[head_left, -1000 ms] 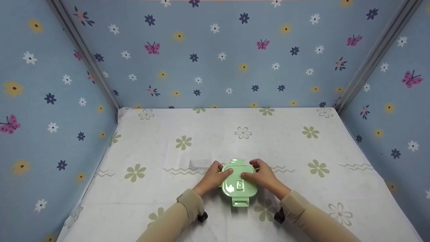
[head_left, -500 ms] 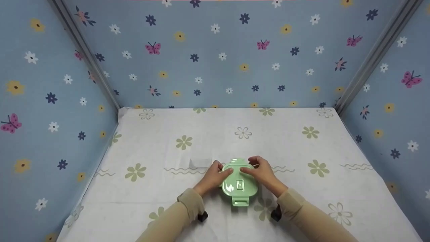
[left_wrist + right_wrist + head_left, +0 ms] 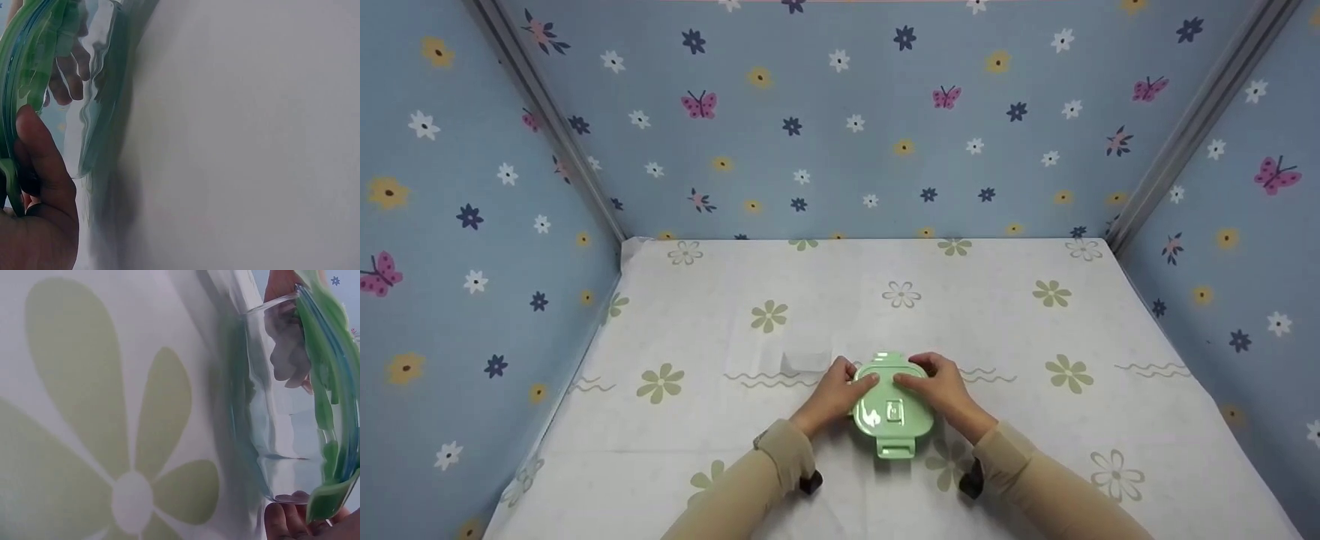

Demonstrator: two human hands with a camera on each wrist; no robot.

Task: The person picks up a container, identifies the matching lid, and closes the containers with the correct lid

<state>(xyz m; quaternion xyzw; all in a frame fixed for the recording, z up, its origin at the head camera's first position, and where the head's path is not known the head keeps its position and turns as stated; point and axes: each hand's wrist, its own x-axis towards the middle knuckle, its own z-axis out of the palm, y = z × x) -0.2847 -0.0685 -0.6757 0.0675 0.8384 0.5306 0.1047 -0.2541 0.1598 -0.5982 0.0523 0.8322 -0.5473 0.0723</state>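
Note:
A glass food container with a light green snap-lock lid (image 3: pixel 892 405) stands on the white cloth, front-centre in the head view. One lid flap points to the back, another to the front. My left hand (image 3: pixel 834 397) grips its left side, thumb on top of the lid. From the other side my right hand (image 3: pixel 949 390) holds the back right corner, thumb also on the lid and fingers curled down beside the rim. Through the clear glass wall (image 3: pixel 101 101) in the left wrist view, fingers show on the far side. The right wrist view shows fingertips (image 3: pixel 281 520) against the container's side.
A small pale, translucent-looking piece (image 3: pixel 806 363) lies on the cloth just behind my left hand. The flower-printed white cloth (image 3: pixel 982 315) covers the table. Blue patterned walls (image 3: pixel 847 157) enclose it at the back and both sides, with grey posts (image 3: pixel 551 112) at the corners.
My right hand has shifted a little back and left along the lid, its thumb now further from the centre latch mark. The left hand and the container stay in place.

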